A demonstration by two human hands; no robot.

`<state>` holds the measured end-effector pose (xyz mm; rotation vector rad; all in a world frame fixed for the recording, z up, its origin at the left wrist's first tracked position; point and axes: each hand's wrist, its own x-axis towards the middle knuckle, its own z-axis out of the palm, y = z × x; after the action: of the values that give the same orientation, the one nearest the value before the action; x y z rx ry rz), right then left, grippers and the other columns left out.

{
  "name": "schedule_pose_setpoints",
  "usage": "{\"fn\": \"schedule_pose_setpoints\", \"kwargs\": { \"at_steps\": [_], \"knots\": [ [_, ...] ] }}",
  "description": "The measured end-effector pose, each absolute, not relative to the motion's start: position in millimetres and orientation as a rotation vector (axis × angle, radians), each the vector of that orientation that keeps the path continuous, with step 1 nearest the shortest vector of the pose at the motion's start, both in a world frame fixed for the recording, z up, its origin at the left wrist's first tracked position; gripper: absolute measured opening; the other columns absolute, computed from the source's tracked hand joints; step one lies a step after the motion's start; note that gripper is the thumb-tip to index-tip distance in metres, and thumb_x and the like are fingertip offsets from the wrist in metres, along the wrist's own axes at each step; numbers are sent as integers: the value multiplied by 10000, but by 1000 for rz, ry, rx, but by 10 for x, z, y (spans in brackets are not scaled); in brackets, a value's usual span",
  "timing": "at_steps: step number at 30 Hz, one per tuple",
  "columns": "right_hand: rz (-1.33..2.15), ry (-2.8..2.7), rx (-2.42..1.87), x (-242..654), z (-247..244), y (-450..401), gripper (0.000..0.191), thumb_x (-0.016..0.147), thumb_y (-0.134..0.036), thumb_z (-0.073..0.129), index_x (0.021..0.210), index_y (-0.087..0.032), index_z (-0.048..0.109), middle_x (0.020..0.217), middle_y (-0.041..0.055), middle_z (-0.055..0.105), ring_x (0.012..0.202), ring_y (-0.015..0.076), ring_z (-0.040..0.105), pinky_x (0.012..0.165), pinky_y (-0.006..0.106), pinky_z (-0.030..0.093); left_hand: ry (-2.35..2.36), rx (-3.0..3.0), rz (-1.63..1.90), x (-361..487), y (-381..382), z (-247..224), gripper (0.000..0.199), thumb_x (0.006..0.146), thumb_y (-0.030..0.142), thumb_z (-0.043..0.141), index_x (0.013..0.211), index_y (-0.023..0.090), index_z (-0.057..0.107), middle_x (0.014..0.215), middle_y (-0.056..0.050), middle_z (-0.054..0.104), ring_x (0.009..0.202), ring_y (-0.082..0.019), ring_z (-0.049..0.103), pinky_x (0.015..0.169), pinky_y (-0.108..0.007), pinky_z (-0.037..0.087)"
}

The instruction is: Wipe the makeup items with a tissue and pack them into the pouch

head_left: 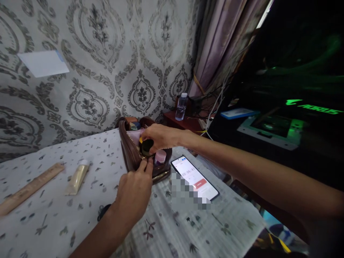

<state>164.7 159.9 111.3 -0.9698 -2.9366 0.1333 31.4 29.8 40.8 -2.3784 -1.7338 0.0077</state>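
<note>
A brown zip bag (128,157) stands unzipped on the patterned cloth near the wall. My right hand (158,137) is inside its mouth, with fingers curled round a dark round jar (147,146); something yellow shows beside the jar. My left hand (135,190) grips the bag's near rim with its fingertips, the thumb mostly hidden. Next to the jar in the bag sits a container with a pink lid (160,156). Farther back in the bag are a dark rounded item (134,125) and some pale pink material. The bag's bottom is hidden.
Right of the bag lies a phone (200,181) running a timer. A cream tube (77,177) and a wooden ruler (32,187) lie on the left. A clear bottle (181,106) stands behind on a red surface, near cables. A black computer case (274,89) rises at right.
</note>
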Motion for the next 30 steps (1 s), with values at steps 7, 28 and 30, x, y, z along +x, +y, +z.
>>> {"fn": "schedule_pose_setpoints", "kwargs": {
  "at_steps": [7,28,30],
  "knots": [
    [61,-2954,-1128,1504,1009,1545,412,670,-292,830,1059,-183,752,989,81,748,892,228,685,635,256,430,-1755,-2397,24,319,276,436,534,911,94,442,1434,182,503,1232,-143,666,694,-230,724,555,-330,555],
    [232,-3067,-906,1587,975,1734,340,706,-178,777,1043,-140,749,903,40,736,772,155,613,680,234,396,-1693,-2343,-7,304,264,342,569,916,125,479,1481,183,440,1397,-128,597,686,-207,726,554,-336,592],
    [216,-3069,-877,1613,1017,1752,396,697,-189,790,1086,-136,737,913,40,733,776,152,609,682,230,398,-1636,-2335,-97,273,247,296,560,912,134,487,1470,170,452,1442,-126,563,667,-202,722,528,-336,588]
  ]
}}
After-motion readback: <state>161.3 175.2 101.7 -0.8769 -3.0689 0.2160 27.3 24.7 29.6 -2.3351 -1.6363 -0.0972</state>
